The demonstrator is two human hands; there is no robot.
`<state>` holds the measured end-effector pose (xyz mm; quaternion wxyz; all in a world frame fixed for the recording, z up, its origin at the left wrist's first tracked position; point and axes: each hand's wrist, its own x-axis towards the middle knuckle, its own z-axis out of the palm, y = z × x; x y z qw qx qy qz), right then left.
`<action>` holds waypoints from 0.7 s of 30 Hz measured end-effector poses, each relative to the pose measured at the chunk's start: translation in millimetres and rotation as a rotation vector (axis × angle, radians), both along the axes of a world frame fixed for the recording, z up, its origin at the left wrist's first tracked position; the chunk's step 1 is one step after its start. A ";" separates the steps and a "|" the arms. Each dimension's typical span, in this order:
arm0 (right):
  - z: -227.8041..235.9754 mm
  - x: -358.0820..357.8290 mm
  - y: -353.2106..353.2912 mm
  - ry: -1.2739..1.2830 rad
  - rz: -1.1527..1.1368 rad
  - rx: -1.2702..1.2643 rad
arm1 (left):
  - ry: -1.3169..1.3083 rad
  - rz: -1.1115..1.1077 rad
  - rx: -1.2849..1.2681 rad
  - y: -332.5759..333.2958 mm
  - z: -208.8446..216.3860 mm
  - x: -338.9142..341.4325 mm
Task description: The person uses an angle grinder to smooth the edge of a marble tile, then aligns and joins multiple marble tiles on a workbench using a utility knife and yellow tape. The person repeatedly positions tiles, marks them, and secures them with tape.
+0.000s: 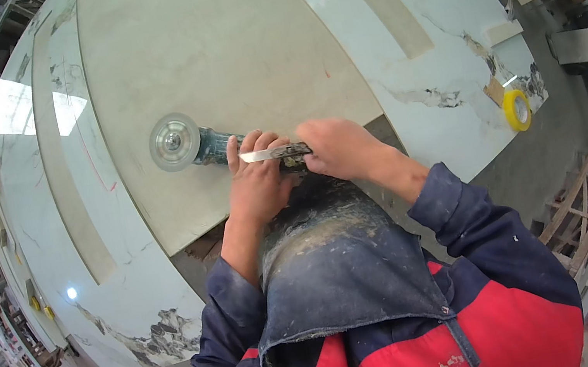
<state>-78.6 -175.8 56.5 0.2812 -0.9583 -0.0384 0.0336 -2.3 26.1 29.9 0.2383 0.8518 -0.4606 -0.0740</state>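
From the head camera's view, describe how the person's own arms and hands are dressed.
Both hands, left hand and right hand, are bare, without gloves. The sleeves are dark navy, pushed up the forearms, on a navy and red jacket. A dusty blue-grey apron covers the front.

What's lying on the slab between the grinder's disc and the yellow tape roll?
Between the disc and the yellow tape roll are both hands, left and right, and bare white slab, in the head view.
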 end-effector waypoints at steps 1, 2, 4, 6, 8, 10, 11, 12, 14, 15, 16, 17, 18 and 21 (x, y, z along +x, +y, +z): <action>-1.6 -5.6 -2.4 0.016 -0.063 -0.030 | -0.004 -0.001 0.006 0.8 -0.4 -0.2; -7.7 -15.6 -7.8 0.032 -0.123 -0.056 | -0.009 0.001 0.016 1.6 -0.6 -0.7; -2.0 -32.8 -11.1 0.092 -0.250 -0.015 | 0.017 -0.004 0.025 5.1 6.5 -0.5; 17.6 -48.5 -6.5 0.175 -0.396 0.115 | 0.018 -0.017 0.037 8.1 10.1 -0.8; 25.7 -67.5 9.7 0.193 -0.535 0.561 | -0.013 -0.038 0.055 8.9 6.2 -0.3; 41.9 -80.8 31.9 0.264 -0.630 0.923 | -0.072 -0.025 0.019 14.3 6.8 -3.8; 48.8 -86.7 41.3 0.280 -0.619 1.030 | -0.095 -0.017 0.000 18.5 11.7 -9.2; 54.6 -91.8 49.9 0.298 -0.605 1.137 | -0.110 0.004 -0.019 24.7 18.2 -13.9; 66.7 -99.0 65.6 0.333 -0.580 1.315 | -0.052 0.015 -0.085 40.0 32.8 -21.5; 69.4 -104.9 72.8 0.352 -0.546 1.174 | -0.021 0.021 -0.115 49.2 39.7 -26.1; 71.5 -113.3 79.9 0.368 -0.511 1.033 | 0.004 0.008 -0.201 59.2 47.6 -33.1; 72.7 -121.0 86.4 0.378 -0.471 0.893 | 0.055 0.000 -0.170 71.2 57.0 -39.7; 70.7 -132.7 92.9 0.418 -0.403 0.787 | 0.111 -0.005 -0.143 84.5 65.8 -48.2; 69.1 -165.4 107.4 0.502 0.029 0.500 | 0.196 -0.033 -0.099 126.3 88.5 -72.6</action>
